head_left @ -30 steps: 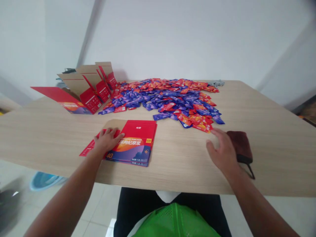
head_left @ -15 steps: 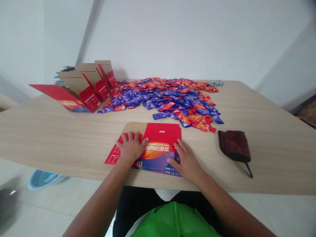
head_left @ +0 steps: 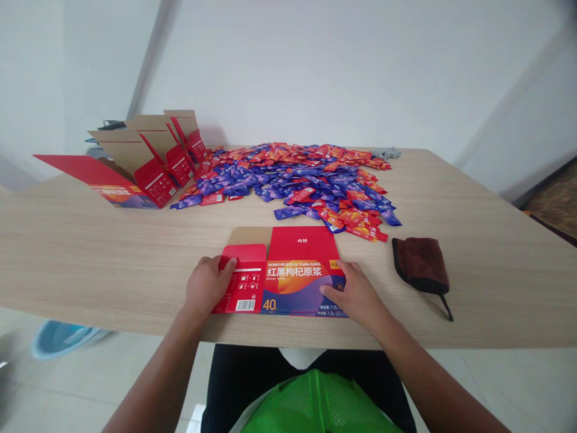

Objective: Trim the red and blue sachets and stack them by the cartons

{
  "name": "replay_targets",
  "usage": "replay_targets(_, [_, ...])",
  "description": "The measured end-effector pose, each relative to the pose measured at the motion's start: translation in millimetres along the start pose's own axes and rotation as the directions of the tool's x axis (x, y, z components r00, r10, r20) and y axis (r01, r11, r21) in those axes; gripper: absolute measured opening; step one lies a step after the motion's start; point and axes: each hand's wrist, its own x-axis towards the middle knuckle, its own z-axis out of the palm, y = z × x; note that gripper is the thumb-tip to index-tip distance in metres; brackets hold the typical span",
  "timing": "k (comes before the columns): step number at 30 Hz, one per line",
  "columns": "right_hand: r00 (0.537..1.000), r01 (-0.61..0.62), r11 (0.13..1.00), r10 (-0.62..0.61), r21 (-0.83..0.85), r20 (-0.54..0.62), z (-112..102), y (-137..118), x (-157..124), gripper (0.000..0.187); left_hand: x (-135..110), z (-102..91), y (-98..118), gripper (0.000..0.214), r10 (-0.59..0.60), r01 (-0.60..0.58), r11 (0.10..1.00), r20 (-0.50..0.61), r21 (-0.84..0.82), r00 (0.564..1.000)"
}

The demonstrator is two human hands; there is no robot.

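A flat, unfolded red and purple carton (head_left: 288,273) lies near the front edge of the wooden table (head_left: 90,252). My left hand (head_left: 207,287) grips its left side flap, fingers curled over the flap's edge. My right hand (head_left: 356,294) holds the carton's right edge, thumb on top of the printed face. Behind the carton spreads a large pile of red and purple sachets (head_left: 306,180).
Several opened cartons (head_left: 148,159) stand at the back left of the table. A dark brown pouch (head_left: 421,264) lies to the right of my right hand. A blue basin (head_left: 58,340) sits on the floor at the left. A green mesh basket (head_left: 315,403) is in my lap.
The carton slid right to the middle front of the table. My right hand came from beside the pouch to the carton's right edge. My left hand shifted from pressing the flap to gripping it.
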Motion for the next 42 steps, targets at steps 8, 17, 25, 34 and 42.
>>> replay_targets(8, [0.982,-0.074,0.925,0.133,0.372,-0.137,9.9,-0.4,-9.8,0.074,-13.7,-5.4,10.7,0.042,0.026,-0.058,0.969,-0.136,-0.239,0.990])
replay_targets(17, [0.948,-0.318,0.531,0.169,0.785,0.270,-44.6,-16.7,-50.2,0.059,-46.7,-73.3,21.1,0.056,-0.029,0.200,0.565,0.223,-0.800,0.974])
replay_targets(25, [0.989,0.088,0.788,0.003,0.610,-0.147,-83.0,27.0,15.1,0.045,-19.0,-64.8,87.9,0.076,0.135,-0.237,0.151,-0.217,-0.960,0.967])
replay_targets(34, [0.965,0.223,0.638,-0.035,0.737,-0.261,-36.5,63.4,49.5,0.055,-5.6,-18.3,96.9,0.075,0.290,-0.251,0.144,-0.201,-0.957,0.936])
replay_targets(42, [0.964,0.242,0.656,-0.079,0.715,-0.254,-27.7,57.0,51.7,0.056,-8.5,-14.1,108.2,0.109,0.271,-0.337,0.183,-0.282,-0.924,0.920])
